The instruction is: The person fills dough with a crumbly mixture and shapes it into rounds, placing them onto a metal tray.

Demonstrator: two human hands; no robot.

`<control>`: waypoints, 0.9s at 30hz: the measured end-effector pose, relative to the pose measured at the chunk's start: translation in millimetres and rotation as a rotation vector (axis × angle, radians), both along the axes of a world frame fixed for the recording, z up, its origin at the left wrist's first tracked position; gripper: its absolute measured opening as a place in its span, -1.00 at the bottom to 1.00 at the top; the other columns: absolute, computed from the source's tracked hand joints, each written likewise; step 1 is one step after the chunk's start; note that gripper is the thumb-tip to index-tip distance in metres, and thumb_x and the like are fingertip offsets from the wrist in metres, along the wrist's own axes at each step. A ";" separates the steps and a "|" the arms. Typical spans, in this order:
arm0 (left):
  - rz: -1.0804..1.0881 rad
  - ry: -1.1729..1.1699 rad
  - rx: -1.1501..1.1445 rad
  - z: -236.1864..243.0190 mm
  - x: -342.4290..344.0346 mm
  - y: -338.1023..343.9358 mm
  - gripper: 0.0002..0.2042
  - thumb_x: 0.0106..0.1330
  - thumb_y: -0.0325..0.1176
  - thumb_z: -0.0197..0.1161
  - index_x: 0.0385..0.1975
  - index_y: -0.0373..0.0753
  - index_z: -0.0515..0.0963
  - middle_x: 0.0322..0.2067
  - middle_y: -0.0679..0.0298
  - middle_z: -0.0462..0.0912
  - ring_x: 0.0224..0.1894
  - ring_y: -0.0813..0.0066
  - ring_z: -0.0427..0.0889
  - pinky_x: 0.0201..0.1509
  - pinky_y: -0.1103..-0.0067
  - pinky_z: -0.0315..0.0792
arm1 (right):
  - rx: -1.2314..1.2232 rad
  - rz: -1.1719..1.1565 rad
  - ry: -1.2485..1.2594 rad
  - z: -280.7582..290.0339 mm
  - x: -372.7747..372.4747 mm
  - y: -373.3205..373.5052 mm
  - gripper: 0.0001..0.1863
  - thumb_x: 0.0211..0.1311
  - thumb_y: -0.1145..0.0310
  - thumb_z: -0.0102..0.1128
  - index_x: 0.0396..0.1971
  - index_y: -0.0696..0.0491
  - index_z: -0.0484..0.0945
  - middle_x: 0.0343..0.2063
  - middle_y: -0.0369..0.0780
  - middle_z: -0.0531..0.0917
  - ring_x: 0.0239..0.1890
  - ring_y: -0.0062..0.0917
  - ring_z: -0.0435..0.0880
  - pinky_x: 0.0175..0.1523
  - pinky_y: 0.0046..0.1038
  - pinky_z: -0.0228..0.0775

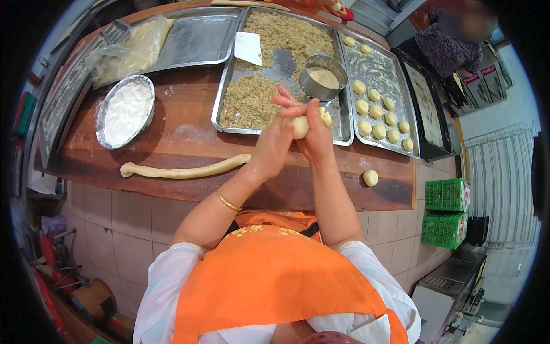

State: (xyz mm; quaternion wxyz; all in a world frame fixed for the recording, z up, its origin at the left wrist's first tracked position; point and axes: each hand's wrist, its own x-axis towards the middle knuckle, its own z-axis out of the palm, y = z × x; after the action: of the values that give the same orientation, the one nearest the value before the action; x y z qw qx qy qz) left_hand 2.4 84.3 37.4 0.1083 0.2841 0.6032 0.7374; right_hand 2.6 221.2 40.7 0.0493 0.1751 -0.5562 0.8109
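Both my hands meet over the near edge of the filling tray, with a pale round dough ball held between them. My left hand is closed around its left side, fingers stretching up beyond it. From the other side my right hand presses against the ball, thumb raised. A small pale lump shows by my right fingers; I cannot tell whether it belongs to the same dough. Left of my wrist a long dough rope lies on the wooden table. One loose dough ball sits near the table's right front corner.
The metal tray holds crumbly brown filling, a white scraper and a round tin. Right of it, another tray carries several dough balls. A flour bowl stands left. A person is at far right.
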 end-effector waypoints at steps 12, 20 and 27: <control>0.186 -0.071 0.093 -14.1 9.8 14.8 -0.46 0.51 0.17 -0.13 0.02 -0.27 0.39 -0.37 0.39 0.48 -0.49 0.74 0.38 -0.48 0.76 0.25 | 0.014 -0.194 -0.099 6.5 1.4 -16.6 -0.34 0.54 -0.11 -0.24 -0.16 0.20 0.66 0.12 -0.07 0.61 0.44 -0.33 0.22 0.49 -0.31 -0.04; 0.009 -0.633 0.454 -9.2 6.8 13.1 -0.60 0.58 -0.03 -0.15 -0.11 -0.28 0.43 -0.38 0.26 0.53 -0.47 0.58 0.52 -0.46 0.69 0.39 | 0.738 -0.527 -0.221 30.1 14.9 5.6 -0.68 0.27 0.15 0.31 -0.35 0.15 0.62 -0.40 -0.24 0.66 -0.35 -0.60 0.60 -0.21 -0.50 0.47; -0.155 -0.820 0.519 -21.9 -2.4 -2.3 -0.63 0.57 -0.03 -0.12 -0.03 -0.24 0.40 -0.35 0.28 0.53 -0.47 0.57 0.51 -0.47 0.66 0.41 | 0.810 -0.331 -0.255 40.4 16.0 18.8 -0.78 0.26 0.25 0.29 -0.30 0.09 0.54 -0.48 -0.36 0.56 -0.45 -0.75 0.48 -0.36 -0.64 0.33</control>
State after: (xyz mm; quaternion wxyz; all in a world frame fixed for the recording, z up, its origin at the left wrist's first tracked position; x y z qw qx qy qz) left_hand 0.0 81.9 15.5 0.3169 0.0322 0.2845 0.9042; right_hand 18.6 240.0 81.1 0.0367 -0.0120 -0.8507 0.5242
